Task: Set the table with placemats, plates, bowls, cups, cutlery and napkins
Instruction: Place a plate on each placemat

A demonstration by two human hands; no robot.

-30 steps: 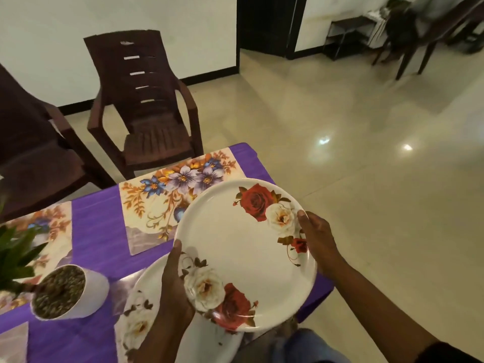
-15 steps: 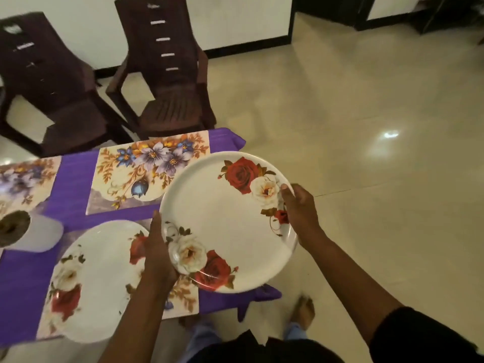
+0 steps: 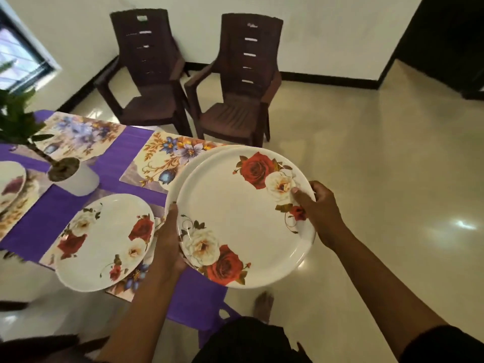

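Observation:
Both hands carry a small stack of white plates with red and white roses (image 3: 243, 218) above the right end of the purple-clothed table (image 3: 123, 153). My left hand (image 3: 167, 244) grips the stack's left rim, thumb on top. My right hand (image 3: 318, 208) grips the right rim, thumb on the white rose. A second rim shows under the top plate. Another rose plate (image 3: 104, 239) lies on the near floral placemat (image 3: 128, 282). A bare floral placemat (image 3: 167, 158) lies at the far right of the table, partly hidden by the stack.
A white pot with a green plant (image 3: 73, 176) stands mid-table. Another plate (image 3: 10, 184) lies at the left edge, and a further placemat (image 3: 78, 134) behind the plant. Two brown plastic chairs (image 3: 235, 82) stand beyond the table. Shiny tiled floor (image 3: 392, 179) spreads right.
The view has swung left and closer, showing both chairs, the plant and a plate at the left. The stack stays held in both hands, now shifted toward the far right placemat.

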